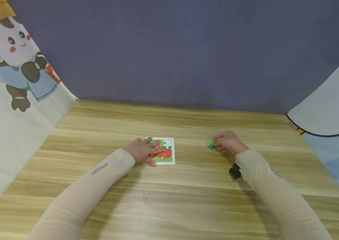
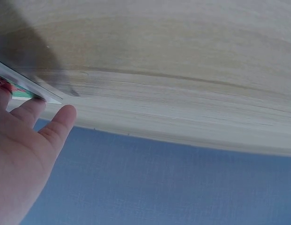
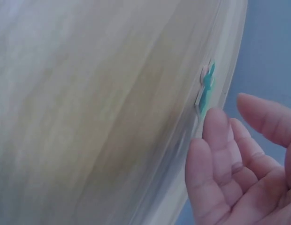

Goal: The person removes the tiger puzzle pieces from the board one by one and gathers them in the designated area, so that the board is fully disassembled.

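The right hand [image 1: 228,142] is being held open just beside the loose puzzle piece [image 1: 210,144], its fingers loosely bent and its thumb standing apart, with nothing being gripped; whether the piece is being touched by the nearest fingertip cannot be told. From this hand the piece is lying off the fingertips, on the side toward the table's left edge, and its long axis cannot be read, since it is being partly covered in the head view and sharply foreshortened in the right wrist view. By the right hand the piece is being flanked far more closely than by the left hand [image 1: 142,151], which is being laid with fingers spread across the puzzle board [image 1: 173,156], nothing being clasped. The relation being relied on, as judged from this layout, is that between piece and board: the white gap [image 1: 168,143] is being shown in the board's corner toward the table's far and right edges, and it is being faced by the piece across a stretch of wood. The wood-grained table [image 1: 187,200] is being bounded at its far edge by a dark blue-grey backdrop [image 1: 181,60], at its left edge by a cartoon-printed panel [image 1: 31,126], and at its right edge by a white-and-blue panel [image 1: 316,116].
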### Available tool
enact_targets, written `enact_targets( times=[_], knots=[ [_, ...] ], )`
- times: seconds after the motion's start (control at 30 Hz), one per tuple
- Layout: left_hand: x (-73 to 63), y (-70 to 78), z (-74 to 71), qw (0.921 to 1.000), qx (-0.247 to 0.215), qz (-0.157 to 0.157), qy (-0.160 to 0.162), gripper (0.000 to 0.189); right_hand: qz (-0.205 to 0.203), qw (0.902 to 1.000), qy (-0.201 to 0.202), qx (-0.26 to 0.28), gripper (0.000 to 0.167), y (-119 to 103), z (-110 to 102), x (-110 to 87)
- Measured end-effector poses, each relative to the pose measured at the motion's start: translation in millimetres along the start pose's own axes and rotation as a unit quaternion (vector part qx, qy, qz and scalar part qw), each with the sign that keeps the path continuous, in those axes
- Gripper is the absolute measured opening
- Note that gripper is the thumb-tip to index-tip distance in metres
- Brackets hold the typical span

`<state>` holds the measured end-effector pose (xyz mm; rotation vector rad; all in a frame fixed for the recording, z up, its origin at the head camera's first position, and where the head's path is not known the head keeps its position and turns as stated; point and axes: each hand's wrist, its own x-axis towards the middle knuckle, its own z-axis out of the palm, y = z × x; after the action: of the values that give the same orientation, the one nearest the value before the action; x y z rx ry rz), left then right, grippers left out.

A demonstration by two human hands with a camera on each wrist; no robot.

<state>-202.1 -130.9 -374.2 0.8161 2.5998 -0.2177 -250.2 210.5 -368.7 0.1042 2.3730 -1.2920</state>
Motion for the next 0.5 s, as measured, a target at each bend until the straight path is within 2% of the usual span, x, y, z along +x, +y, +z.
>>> enact_targets(
  times=[0.23,0.5],
  knots=[
    [0.0,-0.4,0.0,1.0000,-0.005,0.001,0.003,0.077,-0.018,0.9996,-0.003,-0.021,0.046,-6,10,0.0],
    [0.0,0.3,-0.8,0.9996,-0.027,-0.005,0.010,0.084,-0.081,0.9956,-0.004,-0.046,0.042,-14,28,2.7]
  ],
)
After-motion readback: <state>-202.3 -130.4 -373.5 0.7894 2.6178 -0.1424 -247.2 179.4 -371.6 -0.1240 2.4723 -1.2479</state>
